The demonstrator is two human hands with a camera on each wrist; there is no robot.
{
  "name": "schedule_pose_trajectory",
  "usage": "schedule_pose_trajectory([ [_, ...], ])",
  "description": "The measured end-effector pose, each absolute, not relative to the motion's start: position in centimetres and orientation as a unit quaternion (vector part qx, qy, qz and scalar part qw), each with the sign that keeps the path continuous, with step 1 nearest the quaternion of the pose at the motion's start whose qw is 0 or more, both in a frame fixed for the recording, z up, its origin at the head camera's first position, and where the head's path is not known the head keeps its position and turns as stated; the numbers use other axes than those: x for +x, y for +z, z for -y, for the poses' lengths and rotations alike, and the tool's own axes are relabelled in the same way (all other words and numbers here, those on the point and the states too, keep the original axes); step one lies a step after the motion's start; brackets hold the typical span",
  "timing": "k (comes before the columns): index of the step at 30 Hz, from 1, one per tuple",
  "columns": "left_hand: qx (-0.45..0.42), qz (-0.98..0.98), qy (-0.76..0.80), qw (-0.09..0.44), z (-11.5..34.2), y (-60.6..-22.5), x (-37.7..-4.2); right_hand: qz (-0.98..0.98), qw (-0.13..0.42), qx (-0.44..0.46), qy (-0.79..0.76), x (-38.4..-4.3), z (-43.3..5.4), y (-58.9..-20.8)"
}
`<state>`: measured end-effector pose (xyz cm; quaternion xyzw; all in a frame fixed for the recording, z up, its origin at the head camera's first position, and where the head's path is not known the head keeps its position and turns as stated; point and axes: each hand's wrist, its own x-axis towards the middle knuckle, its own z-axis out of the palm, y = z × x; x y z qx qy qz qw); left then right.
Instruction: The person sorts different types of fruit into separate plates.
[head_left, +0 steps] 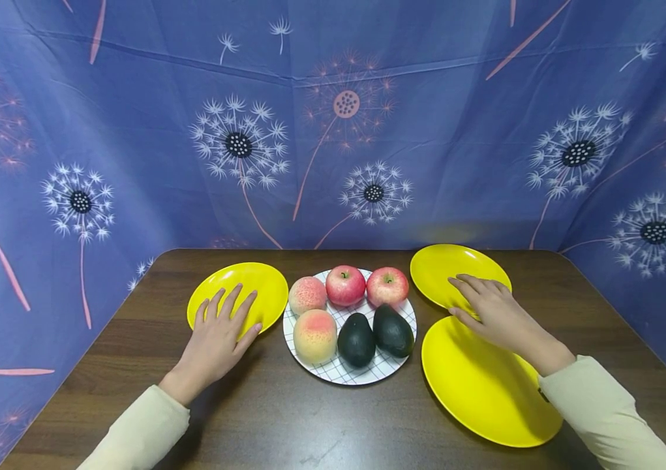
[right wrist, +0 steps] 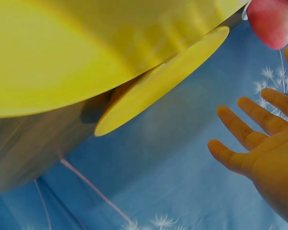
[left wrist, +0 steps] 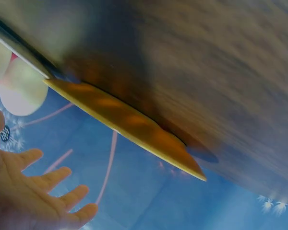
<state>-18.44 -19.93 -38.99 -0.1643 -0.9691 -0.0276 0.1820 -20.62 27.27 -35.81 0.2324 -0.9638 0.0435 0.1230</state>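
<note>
My left hand (head_left: 215,343), fingers spread, hovers over the left yellow plate (head_left: 274,287); the left wrist view shows a gap between the hand and that plate (left wrist: 129,122). Over on the other side, my right hand (head_left: 499,316) is held with fingers extended above the back right yellow plate (head_left: 456,261) and the larger front right yellow plate (head_left: 473,391). Nothing is in either palm. Between the hands stands a white checked plate (head_left: 341,375) bearing two peaches (head_left: 315,336), two red apples (head_left: 345,286) and two dark green avocados (head_left: 357,340).
All the plates stand on a brown wooden table (head_left: 286,424). A blue cloth (head_left: 450,130) printed with dandelions hangs behind the table and along its sides. The front right plate lies close to the back right one.
</note>
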Motion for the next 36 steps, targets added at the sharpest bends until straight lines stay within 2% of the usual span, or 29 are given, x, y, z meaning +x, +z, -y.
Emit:
schedule_pose_trajectory([
  [14,-0.197,0.966,-0.047,0.160,16.9,-38.7,-17.8,0.962,0.103,0.252,0.029,-21.4,-24.8,-36.5],
  [25,-0.231,0.957,-0.046,0.169,15.1,-38.4,-17.4,0.953,0.116,0.278,0.029,-21.7,-23.1,-37.1],
  [36,-0.264,0.945,-0.055,0.187,13.9,-38.6,-17.2,0.955,0.099,0.279,0.024,-22.1,-22.0,-37.6],
])
